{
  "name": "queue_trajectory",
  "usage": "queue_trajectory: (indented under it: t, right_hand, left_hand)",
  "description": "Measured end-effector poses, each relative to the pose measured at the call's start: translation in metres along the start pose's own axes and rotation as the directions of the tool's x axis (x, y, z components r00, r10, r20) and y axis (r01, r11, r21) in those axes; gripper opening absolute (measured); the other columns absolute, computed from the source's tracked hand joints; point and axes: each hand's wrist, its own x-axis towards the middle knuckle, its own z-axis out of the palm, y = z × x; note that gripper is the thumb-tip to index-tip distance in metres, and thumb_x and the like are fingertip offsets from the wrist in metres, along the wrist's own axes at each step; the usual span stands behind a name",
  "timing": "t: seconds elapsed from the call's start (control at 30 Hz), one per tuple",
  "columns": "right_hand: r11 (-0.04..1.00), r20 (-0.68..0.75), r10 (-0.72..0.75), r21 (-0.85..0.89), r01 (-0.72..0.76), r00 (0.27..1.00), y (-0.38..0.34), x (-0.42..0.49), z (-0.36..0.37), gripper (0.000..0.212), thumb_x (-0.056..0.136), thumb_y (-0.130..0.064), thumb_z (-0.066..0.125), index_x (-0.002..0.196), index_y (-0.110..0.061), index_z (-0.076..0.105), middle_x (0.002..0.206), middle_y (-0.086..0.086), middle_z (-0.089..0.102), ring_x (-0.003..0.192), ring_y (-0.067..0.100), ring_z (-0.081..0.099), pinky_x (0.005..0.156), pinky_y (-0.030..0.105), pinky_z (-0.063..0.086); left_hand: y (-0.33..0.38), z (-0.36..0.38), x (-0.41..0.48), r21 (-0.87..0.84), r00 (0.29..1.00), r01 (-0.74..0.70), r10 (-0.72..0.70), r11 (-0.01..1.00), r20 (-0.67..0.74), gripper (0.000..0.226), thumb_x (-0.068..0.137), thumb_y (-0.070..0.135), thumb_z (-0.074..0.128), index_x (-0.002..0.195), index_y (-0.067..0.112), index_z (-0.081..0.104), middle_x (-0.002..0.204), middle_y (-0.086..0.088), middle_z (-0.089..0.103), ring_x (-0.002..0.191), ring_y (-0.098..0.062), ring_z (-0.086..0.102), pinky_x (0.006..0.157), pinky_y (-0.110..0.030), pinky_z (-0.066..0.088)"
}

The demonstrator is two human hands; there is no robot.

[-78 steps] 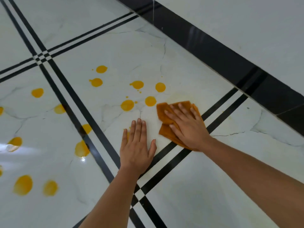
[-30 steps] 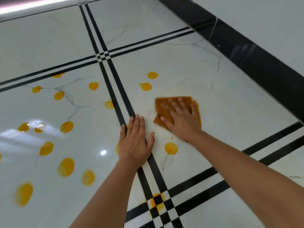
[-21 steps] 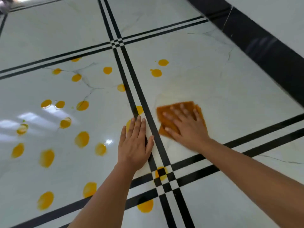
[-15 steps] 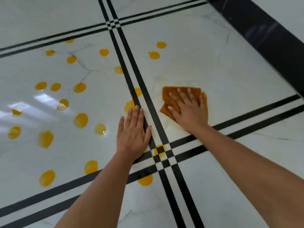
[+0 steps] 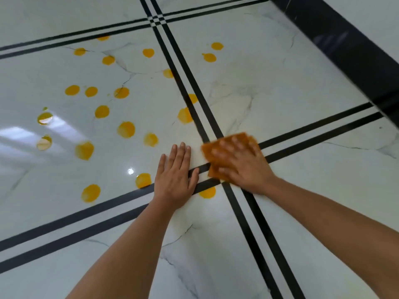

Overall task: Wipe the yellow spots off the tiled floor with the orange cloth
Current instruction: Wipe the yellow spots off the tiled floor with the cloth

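one yellow spot [image 5: 207,192] is seen just beside the left hand [image 5: 174,180], laid flat with straight fingers on the tiled floor [image 5: 302,201], likely as a brace. the orange cloth [image 5: 224,147] is pressed under the right hand [image 5: 244,167], fingers spread, where the black lines [image 5: 313,125] cross. farther spots [image 5: 126,129] are unwiped.

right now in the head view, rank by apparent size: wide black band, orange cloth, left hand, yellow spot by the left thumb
1. wide black band
2. left hand and orange cloth: about alike, cloth partly covered
3. yellow spot by the left thumb
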Motion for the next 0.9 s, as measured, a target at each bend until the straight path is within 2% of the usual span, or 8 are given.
queue_trajectory:
  t: [0.1, 0.17, 0.23, 0.3, 0.43, 0.6, 0.73, 0.9]
  right_hand:
    - [0.895, 0.007, 0.436, 0.102, -0.434, 0.9, -0.015, 0.012, -0.002, 0.057, 0.093, -0.059, 0.008, 0.146, -0.039, 0.003, 0.158, -0.004, 0.006, 0.145, 0.024, -0.003, 0.113, 0.052, -0.006]
    - [0.927, -0.012, 0.361, 0.113, -0.357, 0.932, -0.046, -0.002, 0.002, 0.058, 0.092, -0.06, 0.003, 0.146, -0.038, 0.003, 0.158, -0.003, 0.005, 0.145, 0.026, -0.002, 0.114, 0.055, -0.001]
    - [0.998, 0.008, 0.049, 0.044, -0.049, 0.999, -0.062, -0.031, 0.011, 0.061, 0.09, -0.062, -0.001, 0.146, -0.038, 0.01, 0.156, -0.001, 0.019, 0.144, 0.028, 0.011, 0.111, 0.056, 0.008]
    - [0.997, 0.039, -0.081, -0.009, 0.081, 0.996, -0.048, -0.035, 0.012, 0.063, 0.09, -0.064, -0.002, 0.145, -0.037, 0.011, 0.155, -0.001, 0.021, 0.143, 0.027, 0.015, 0.111, 0.053, 0.006]
    - [0.905, 0.028, 0.416, 0.088, -0.417, 0.909, -0.053, -0.017, 0.006, 0.069, 0.08, -0.067, -0.009, 0.144, -0.04, -0.008, 0.156, -0.007, -0.007, 0.145, 0.023, -0.008, 0.112, 0.049, -0.008]
    - [0.995, 0.127, 0.079, 0.048, -0.085, 0.989, -0.088, -0.053, 0.013, 0.068, 0.08, -0.07, -0.015, 0.141, -0.043, -0.013, 0.153, -0.008, -0.013, 0.143, 0.023, -0.012, 0.114, 0.051, -0.006]
    - [0.944, 0.119, 0.306, 0.09, -0.317, 0.945, -0.058, -0.027, 0.001, 0.068, 0.083, -0.072, 0.0, 0.143, -0.042, -0.01, 0.156, -0.007, -0.011, 0.144, 0.021, -0.012, 0.112, 0.049, -0.012]
    - [0.879, 0.125, 0.347, 0.302, -0.369, 0.929, -0.038, -0.043, -0.022, 0.069, 0.089, -0.062, 0.025, 0.148, -0.032, 0.004, 0.158, -0.004, 0.0, 0.145, 0.018, -0.006, 0.114, 0.048, -0.004]
  left_hand:
    - [-0.005, -0.001, -0.011, 0.0, 1.0, -0.019, 0.019, 1.0, 0.012, 0.075, 0.081, 0.055, -0.01, 0.148, 0.02, -0.008, 0.157, 0.001, -0.01, 0.142, -0.014, -0.017, 0.112, -0.034, -0.013]
    - [-0.01, -0.003, -0.019, 0.008, 1.0, -0.023, 0.023, 1.0, 0.003, 0.074, 0.081, 0.054, -0.01, 0.148, 0.02, -0.008, 0.157, 0.001, -0.009, 0.143, -0.015, -0.015, 0.113, -0.035, -0.012]
    - [-0.013, -0.002, -0.027, 0.008, 1.0, -0.026, 0.026, 1.0, 0.01, 0.076, 0.08, 0.054, -0.011, 0.147, 0.02, -0.008, 0.157, 0.001, -0.008, 0.143, -0.015, -0.014, 0.113, -0.035, -0.012]
    - [-0.016, -0.001, -0.037, 0.001, 0.999, -0.039, 0.039, 0.999, 0.017, 0.077, 0.079, 0.054, -0.011, 0.148, 0.019, -0.006, 0.157, 0.001, -0.007, 0.143, -0.015, -0.013, 0.112, -0.034, -0.013]
    - [-0.021, 0.002, -0.047, 0.003, 0.999, -0.048, 0.048, 0.999, -0.006, 0.074, 0.083, 0.052, -0.006, 0.148, 0.017, 0.001, 0.157, -0.001, -0.001, 0.143, -0.016, -0.009, 0.111, -0.034, -0.013]
    - [-0.025, 0.001, -0.053, 0.011, 0.998, -0.056, 0.056, 0.998, -0.01, 0.075, 0.083, 0.051, -0.006, 0.148, 0.016, 0.002, 0.157, -0.002, 0.001, 0.144, -0.017, -0.007, 0.111, -0.033, -0.014]
    - [-0.021, -0.001, -0.059, 0.005, 1.0, -0.028, 0.028, 1.0, -0.009, 0.075, 0.082, 0.051, -0.008, 0.148, 0.017, -0.002, 0.158, -0.001, -0.003, 0.144, -0.015, -0.01, 0.111, -0.033, -0.015]
    - [0.013, -0.014, -0.047, -0.136, 0.992, -0.006, -0.011, 0.991, -0.122, 0.073, 0.084, 0.05, -0.005, 0.148, 0.016, -0.004, 0.157, -0.001, -0.006, 0.142, -0.012, -0.013, 0.112, -0.033, -0.014]
